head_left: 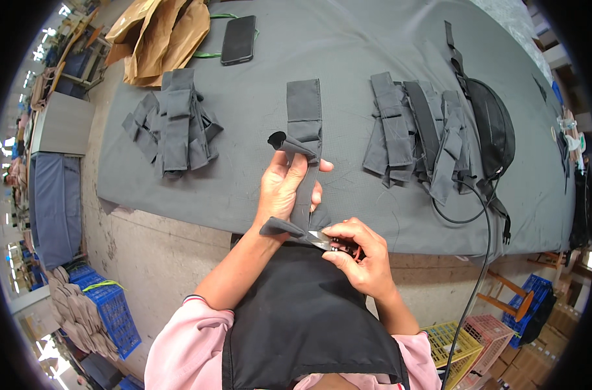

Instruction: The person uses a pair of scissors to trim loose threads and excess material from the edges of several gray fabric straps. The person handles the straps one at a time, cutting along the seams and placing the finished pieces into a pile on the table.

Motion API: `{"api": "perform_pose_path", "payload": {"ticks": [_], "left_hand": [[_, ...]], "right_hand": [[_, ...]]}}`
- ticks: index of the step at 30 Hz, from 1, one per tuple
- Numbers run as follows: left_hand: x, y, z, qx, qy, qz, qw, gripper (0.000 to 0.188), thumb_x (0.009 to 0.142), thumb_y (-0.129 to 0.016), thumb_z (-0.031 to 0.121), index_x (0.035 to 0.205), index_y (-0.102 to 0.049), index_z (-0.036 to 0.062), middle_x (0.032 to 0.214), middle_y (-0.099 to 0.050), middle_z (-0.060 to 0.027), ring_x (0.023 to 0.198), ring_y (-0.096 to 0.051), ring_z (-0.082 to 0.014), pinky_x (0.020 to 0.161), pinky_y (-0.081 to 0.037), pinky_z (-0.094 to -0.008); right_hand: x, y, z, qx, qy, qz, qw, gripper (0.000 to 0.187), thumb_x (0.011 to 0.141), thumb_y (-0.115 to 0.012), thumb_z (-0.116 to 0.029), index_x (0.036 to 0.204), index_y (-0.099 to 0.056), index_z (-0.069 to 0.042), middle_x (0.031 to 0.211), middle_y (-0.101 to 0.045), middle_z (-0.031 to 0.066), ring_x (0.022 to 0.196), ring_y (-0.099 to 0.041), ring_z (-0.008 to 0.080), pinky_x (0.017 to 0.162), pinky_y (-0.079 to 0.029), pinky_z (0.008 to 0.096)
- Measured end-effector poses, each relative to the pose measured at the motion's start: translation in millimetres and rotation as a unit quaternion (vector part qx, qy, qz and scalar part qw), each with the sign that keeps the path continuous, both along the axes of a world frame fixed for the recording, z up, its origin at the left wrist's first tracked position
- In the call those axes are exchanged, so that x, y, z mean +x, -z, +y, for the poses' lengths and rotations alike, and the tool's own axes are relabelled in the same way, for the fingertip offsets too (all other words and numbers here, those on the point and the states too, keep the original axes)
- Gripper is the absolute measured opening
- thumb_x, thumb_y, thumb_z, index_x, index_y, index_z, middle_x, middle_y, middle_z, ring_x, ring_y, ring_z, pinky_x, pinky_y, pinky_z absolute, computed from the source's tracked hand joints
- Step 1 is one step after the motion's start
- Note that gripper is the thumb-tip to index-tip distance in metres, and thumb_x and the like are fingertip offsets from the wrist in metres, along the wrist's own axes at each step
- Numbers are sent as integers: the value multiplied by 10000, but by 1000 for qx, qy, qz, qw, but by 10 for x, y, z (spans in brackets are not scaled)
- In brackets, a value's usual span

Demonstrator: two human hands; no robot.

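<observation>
My left hand [285, 185] grips a grey fabric strip [304, 104] with stitched cross-bands. Its far end lies flat on the table, and its near part hangs toward my body. A loose flap curls up above my fingers. My right hand [361, 253] is closed around small thread snips [322, 240], whose metal blades touch or nearly touch the strip's near end. Whether the blades are apart cannot be made out. To the left lies a pile of similar grey strips [176, 123]; another pile of strips [393, 130] lies to the right.
A grey cloth covers the table [348, 45]. On it are a brown paper bag [159, 39], a black phone [238, 40] and a black waist bag [489, 127] with a cable [484, 260] running down. Crates [111, 312] stand on the floor at both sides.
</observation>
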State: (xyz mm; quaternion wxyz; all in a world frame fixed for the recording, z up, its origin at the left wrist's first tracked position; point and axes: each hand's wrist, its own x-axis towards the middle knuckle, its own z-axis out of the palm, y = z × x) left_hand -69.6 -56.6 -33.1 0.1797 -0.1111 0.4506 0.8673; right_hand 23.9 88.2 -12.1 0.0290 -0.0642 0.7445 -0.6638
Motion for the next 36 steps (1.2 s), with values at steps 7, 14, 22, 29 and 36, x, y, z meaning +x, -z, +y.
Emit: {"api": "perform_pose_path", "payload": {"ticks": [7, 14, 22, 29, 36], "left_hand": [[8, 9, -19, 1, 14, 7, 1000, 269, 929, -549, 305, 1098, -491, 104, 904, -628, -107, 470, -526, -102, 344, -386, -182], [14, 19, 5, 3, 25, -2, 1000, 273, 934, -541, 309, 1103, -486, 101, 905, -627, -107, 460, -524, -103, 344, -387, -185], [15, 53, -10, 7, 49, -11, 999, 284, 941, -529, 311, 1138, -486, 111, 916, -620, -96, 471, -515, -97, 350, -381, -184], [45, 35, 8, 13, 63, -48, 997, 273, 945, -525, 303, 1142, -489, 118, 916, -620, -101, 469, -513, -98, 350, -378, -182], [34, 6, -21, 3, 40, -7, 999, 257, 950, -518, 285, 1129, -484, 104, 891, -629, -129, 443, -540, -122, 331, -394, -203]], "right_hand": [[-35, 55, 15, -9, -13, 17, 1000, 315, 725, -722, 0, 1023, -623, -19, 839, -595, 66, 695, -568, 123, 591, -452, 237], [-92, 52, 21, 36, -16, 83, 996, 317, 689, -735, -11, 989, -639, -36, 765, -610, 73, 636, -571, 152, 570, -445, 257], [-116, 81, 8, 111, 3, 162, 981, 300, 671, -749, -65, 958, -662, -78, 714, -624, 38, 567, -555, 167, 534, -392, 287], [-117, 21, 139, 79, -83, 139, 984, 248, 678, -740, -47, 919, -684, -72, 746, -648, 40, 586, -570, 173, 626, -441, 277], [-54, 9, 115, 71, 70, 84, 991, 308, 684, -734, -1, 979, -657, -43, 769, -616, 70, 611, -550, 168, 523, -432, 276]]}}
